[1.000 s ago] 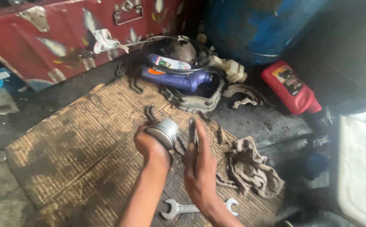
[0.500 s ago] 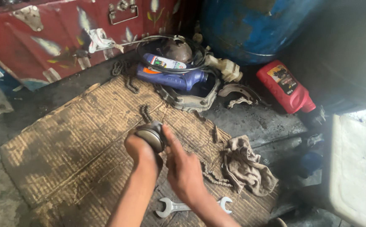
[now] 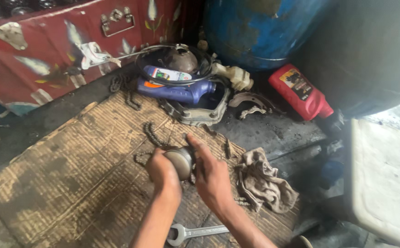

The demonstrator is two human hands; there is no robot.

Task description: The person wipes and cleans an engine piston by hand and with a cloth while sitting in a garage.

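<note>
We are holding a round metal piston (image 3: 180, 161) in the left hand (image 3: 163, 173), fingers wrapped around its side, over the stained cardboard sheet (image 3: 62, 183). The right hand (image 3: 211, 177) is now pressing against the piston's right side, index finger extended toward 12 o'clock; a second ago it was gripping a thin tool, which we cannot make out now. A drive chain (image 3: 151, 134) is lying at 12 o'clock of the piston, a dirty rag (image 3: 262, 181) at 3 o'clock, a combination wrench (image 3: 195, 233) at 6 o'clock.

Red bottle (image 3: 301, 91), blue drum (image 3: 255, 27) (grey, grimy rag (image 3: 264, 181))
</note>
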